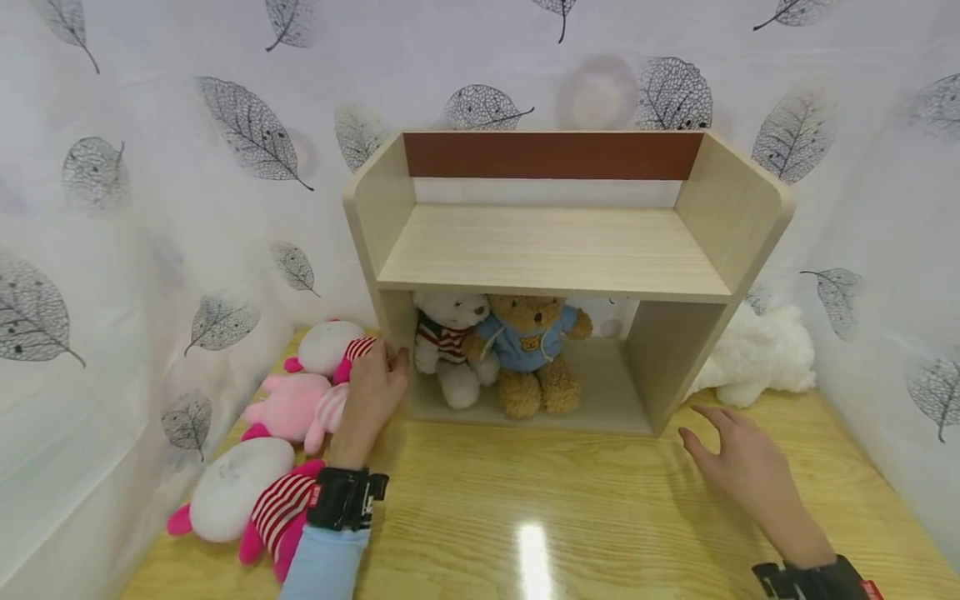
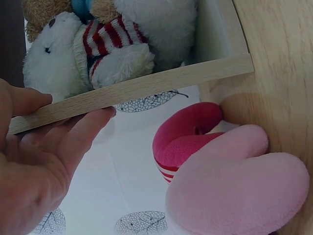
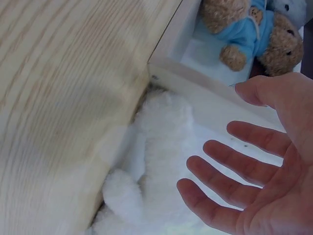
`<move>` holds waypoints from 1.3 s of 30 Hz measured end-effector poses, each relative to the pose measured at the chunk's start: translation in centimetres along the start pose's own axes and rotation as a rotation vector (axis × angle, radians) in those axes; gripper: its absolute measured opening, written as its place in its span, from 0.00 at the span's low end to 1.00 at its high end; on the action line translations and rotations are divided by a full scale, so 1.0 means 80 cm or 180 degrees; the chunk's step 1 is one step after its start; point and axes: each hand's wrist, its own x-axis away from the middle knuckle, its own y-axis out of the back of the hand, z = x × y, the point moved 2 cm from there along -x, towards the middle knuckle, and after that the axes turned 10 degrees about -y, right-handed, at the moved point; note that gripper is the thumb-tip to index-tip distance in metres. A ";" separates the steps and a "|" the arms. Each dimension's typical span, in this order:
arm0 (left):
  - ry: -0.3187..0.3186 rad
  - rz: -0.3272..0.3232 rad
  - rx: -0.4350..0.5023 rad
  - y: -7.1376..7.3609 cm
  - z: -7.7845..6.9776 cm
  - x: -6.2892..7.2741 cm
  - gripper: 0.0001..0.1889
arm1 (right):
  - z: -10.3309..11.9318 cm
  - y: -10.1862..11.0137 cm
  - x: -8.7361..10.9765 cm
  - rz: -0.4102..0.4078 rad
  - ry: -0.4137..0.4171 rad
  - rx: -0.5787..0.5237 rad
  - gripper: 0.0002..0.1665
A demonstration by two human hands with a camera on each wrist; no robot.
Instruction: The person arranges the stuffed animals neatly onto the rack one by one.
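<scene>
A pale wooden shelf [image 1: 551,250] stands on the table against the back. My left hand [image 1: 375,392] pinches the front edge of its left side panel [image 2: 146,85], thumb on the inner face and fingers along the outer one. My right hand [image 1: 742,467] hovers off the shelf's lower right corner, fingers spread and holding nothing. In the lower compartment a white teddy bear [image 1: 453,333] in a striped sweater sits beside a brown teddy bear [image 1: 528,342] in a blue hoodie. Their heads are partly hidden by the upper board in the head view.
Pink and white plush toys [image 1: 296,408] lie in a row on the table left of the shelf. A white fluffy plush [image 1: 765,354] lies behind the right side panel. Leaf-patterned white curtain [image 1: 150,208] surrounds the wooden table [image 1: 465,492].
</scene>
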 end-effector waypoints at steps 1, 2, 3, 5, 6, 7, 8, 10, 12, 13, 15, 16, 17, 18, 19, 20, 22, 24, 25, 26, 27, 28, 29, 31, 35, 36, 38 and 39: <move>-0.0004 -0.0002 -0.0002 0.000 0.000 0.000 0.11 | -0.003 -0.001 -0.002 -0.0079 0.0045 -0.0032 0.27; -0.0006 -0.0007 -0.0010 0.000 0.000 0.001 0.12 | -0.005 -0.002 -0.005 -0.0158 0.0099 -0.0066 0.27; -0.0008 -0.0010 -0.0006 0.000 0.000 0.001 0.11 | -0.007 -0.003 -0.007 -0.0237 0.0144 -0.0089 0.28; -0.0019 -0.0023 0.0002 0.000 0.001 0.001 0.11 | -0.013 -0.005 -0.013 -0.0294 0.0188 -0.0123 0.30; -0.0031 -0.0032 0.0004 0.000 0.001 0.001 0.10 | -0.016 -0.007 -0.016 -0.0307 0.0198 -0.0124 0.31; -0.0038 -0.0037 0.0004 0.000 0.001 0.001 0.10 | -0.018 -0.008 -0.020 -0.0308 0.0206 -0.0111 0.33; -0.0034 -0.0038 0.0005 -0.001 0.001 0.000 0.10 | -0.020 -0.010 -0.023 -0.0310 0.0227 -0.0103 0.34; -0.0015 -0.0019 0.0007 0.000 0.000 0.001 0.10 | -0.023 -0.013 -0.032 -0.0303 0.0301 -0.0076 0.37; 0.0008 0.0003 0.0008 0.000 0.000 0.001 0.10 | -0.025 -0.016 -0.043 -0.0287 0.0426 -0.0054 0.42; 0.0020 0.0013 0.0013 0.000 0.000 0.001 0.11 | -0.026 -0.017 -0.050 -0.0255 0.0484 -0.0044 0.44; 0.0030 0.0019 0.0021 -0.001 0.000 0.001 0.11 | -0.029 -0.021 -0.063 -0.0183 0.0604 -0.0033 0.48; 0.0031 0.0009 0.0028 -0.001 0.000 0.001 0.10 | -0.031 -0.023 -0.070 -0.0130 0.0656 -0.0022 0.47; 0.0038 0.0005 0.0032 -0.001 0.000 0.002 0.10 | -0.033 -0.025 -0.076 -0.0068 0.0703 0.0005 0.46; 0.0036 -0.0004 0.0032 -0.001 0.000 0.002 0.11 | -0.035 -0.027 -0.080 0.0013 0.0724 0.0039 0.45; 0.0037 -0.0007 0.0030 -0.001 0.000 0.002 0.11 | -0.038 -0.029 -0.084 0.0080 0.0747 0.0065 0.43; 0.0035 -0.0010 0.0026 -0.001 0.000 0.003 0.11 | -0.040 -0.032 -0.088 0.0148 0.0748 0.0089 0.41; 0.0030 -0.0020 0.0021 -0.001 -0.001 0.003 0.11 | -0.045 -0.034 -0.089 0.0295 0.0678 0.0112 0.37; 0.0008 -0.0042 0.0009 -0.001 -0.001 0.002 0.11 | -0.048 -0.035 -0.087 0.0366 0.0550 0.0121 0.37; -0.0003 -0.0057 0.0005 -0.001 -0.001 0.002 0.11 | -0.050 -0.035 -0.085 0.0395 0.0469 0.0116 0.35; -0.0018 -0.0079 0.0003 -0.001 -0.001 0.002 0.11 | -0.052 -0.033 -0.082 0.0407 0.0379 0.0119 0.32; -0.0035 -0.0098 0.0003 -0.001 -0.001 0.002 0.11 | -0.055 -0.031 -0.078 0.0374 0.0329 0.0114 0.28; -0.0047 -0.0107 0.0007 -0.001 -0.001 0.001 0.10 | -0.058 -0.028 -0.072 0.0334 0.0261 0.0115 0.24; -0.0056 -0.0113 0.0001 -0.001 -0.001 0.001 0.11 | -0.061 -0.024 -0.067 0.0320 0.0187 0.0126 0.18; -0.0048 -0.0106 0.0002 -0.001 -0.003 0.000 0.11 | -0.069 -0.012 -0.054 0.0377 0.0006 0.0108 0.13; 0.0003 -0.0086 -0.0017 -0.001 -0.005 0.000 0.12 | -0.088 0.022 -0.037 0.0747 -0.0538 0.0128 0.22; 0.0016 -0.0082 -0.0024 -0.001 -0.005 -0.001 0.12 | -0.093 0.032 -0.035 0.0859 -0.0696 0.0141 0.24; 0.0026 -0.0074 -0.0034 -0.001 -0.005 -0.001 0.12 | -0.100 0.050 -0.035 0.1008 -0.1066 0.0230 0.30; 0.0029 -0.0069 -0.0039 -0.001 -0.005 -0.001 0.13 | -0.101 0.058 -0.035 0.1059 -0.1292 0.0256 0.35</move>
